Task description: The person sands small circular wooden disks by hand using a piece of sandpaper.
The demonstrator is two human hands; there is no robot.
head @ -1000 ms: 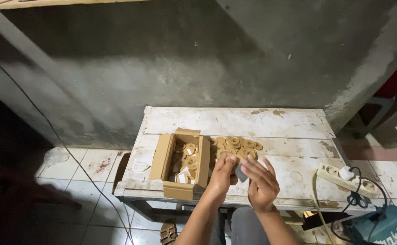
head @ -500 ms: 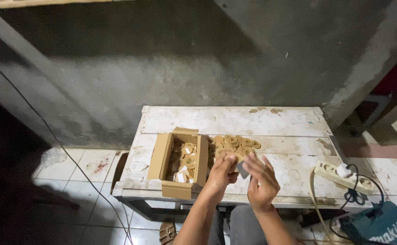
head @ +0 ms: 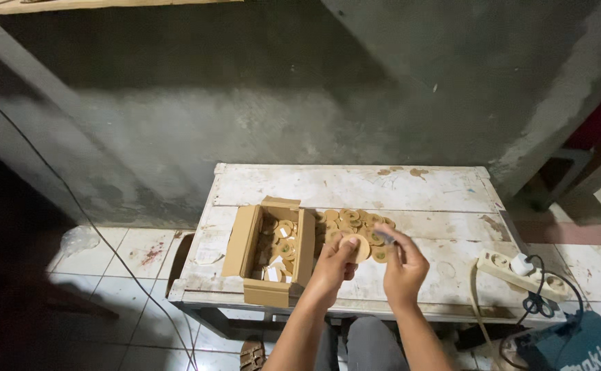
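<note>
Left hand (head: 331, 264) pinches round tan wooden disc (head: 354, 247) upright by edge, above table centre. Right hand (head: 403, 264) closed on small dark tool (head: 386, 237), tip at disc's 3 o'clock. Keep disc steady, work over pile (head: 359, 223). Open cardboard box (head: 269, 257), at your 9 o'clock, holds more discs.

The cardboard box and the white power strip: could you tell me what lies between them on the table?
In the head view, a pile of wooden discs and both hands.
</note>
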